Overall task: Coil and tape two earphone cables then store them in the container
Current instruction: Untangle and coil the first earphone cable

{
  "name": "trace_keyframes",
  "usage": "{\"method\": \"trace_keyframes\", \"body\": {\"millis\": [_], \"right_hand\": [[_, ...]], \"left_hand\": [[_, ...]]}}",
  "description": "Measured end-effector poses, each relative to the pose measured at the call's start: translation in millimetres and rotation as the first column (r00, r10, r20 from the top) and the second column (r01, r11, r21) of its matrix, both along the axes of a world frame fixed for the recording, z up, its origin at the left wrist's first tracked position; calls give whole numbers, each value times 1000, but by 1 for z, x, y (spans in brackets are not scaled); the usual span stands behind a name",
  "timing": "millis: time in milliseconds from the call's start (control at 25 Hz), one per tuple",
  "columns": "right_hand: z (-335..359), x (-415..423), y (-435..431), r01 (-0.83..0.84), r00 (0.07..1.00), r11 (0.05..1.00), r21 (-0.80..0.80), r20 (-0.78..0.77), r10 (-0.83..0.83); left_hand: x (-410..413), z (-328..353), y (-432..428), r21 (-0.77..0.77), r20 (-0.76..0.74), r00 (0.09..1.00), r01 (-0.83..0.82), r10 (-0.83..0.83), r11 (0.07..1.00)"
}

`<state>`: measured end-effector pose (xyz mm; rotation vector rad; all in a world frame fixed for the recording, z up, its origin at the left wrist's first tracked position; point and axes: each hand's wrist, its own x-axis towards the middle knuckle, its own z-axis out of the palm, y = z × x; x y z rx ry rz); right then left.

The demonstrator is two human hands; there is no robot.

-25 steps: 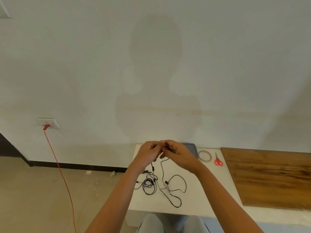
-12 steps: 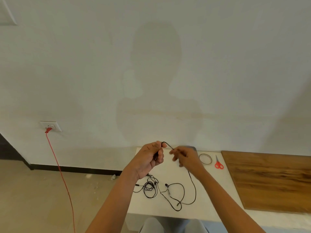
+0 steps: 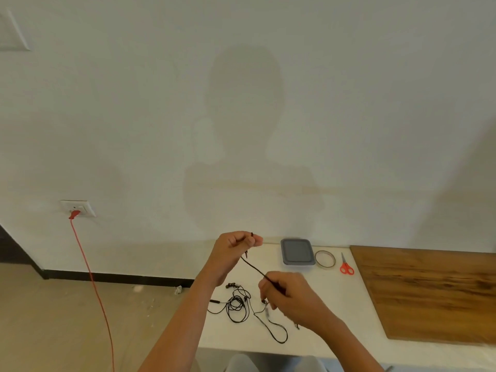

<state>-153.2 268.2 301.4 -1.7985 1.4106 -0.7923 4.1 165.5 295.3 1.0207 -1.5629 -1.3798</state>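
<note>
I can read no text, label, brand, number or sign anywhere in front of me. The grey lid of the container (image 3: 297,251), the tape roll (image 3: 325,259) and the red scissors (image 3: 346,266) on the tabletop (image 3: 335,304) show no print that I can make out. The wall socket (image 3: 77,208) and the black earphone cables (image 3: 237,307) are likewise blank or too small for me to tell.

wall (image 3: 134,103): white, shadowed | floor (image 3: 40,318): beige | table (image 3: 335,304): white | wall socket (image 3: 77,208): red cord (image 3: 91,277)
</note>
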Motion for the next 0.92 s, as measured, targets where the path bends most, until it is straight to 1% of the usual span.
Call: {"method": "trace_keyframes", "body": {"millis": [80,200,280,360,440,560,600,680,760,800,840,920], "right_hand": [[20,-7,-5,21,999,995,-96,48,-17],[46,-19,-29,101,994,972,-211,69,-89],[56,-24,-50,139,990,966,-219,53,-131],[56,-29,-70,169,985,968,-185,68,-158],[43,-33,-85,198,974,974,-113,130,-183],[7,-30,-90,195,948,978,75,242,-207],[-5,-25,-85,172,949,976,136,241,-202],[-24,-10,-67,83,973,971,224,194,-127],[-36,2,-47,-3,988,966,260,151,-37],[-37,6,-37,-21,991,966,257,136,-14],[-36,7,-29,-22,992,970,242,127,-9],[-24,6,-18,-4,993,980,200,113,-19]], "left_hand": [[4,-6,2,20,23,995,92,-93,996],[6,-8,9,125,-68,977,209,-202,970],[3,-5,12,174,-125,963,259,-239,950],[-1,1,17,181,-157,945,315,-288,932],[-4,7,21,196,-260,922,343,-288,919],[-6,17,21,213,-465,864,321,-193,923],[-7,19,18,224,-515,844,302,-150,927],[-7,19,10,245,-564,823,242,-65,939],[-5,17,1,255,-575,818,169,8,952],[-3,16,-4,247,-551,834,129,30,960],[0,14,-8,230,-497,867,85,42,969],[5,10,-13,182,-326,945,25,36,983]]}}
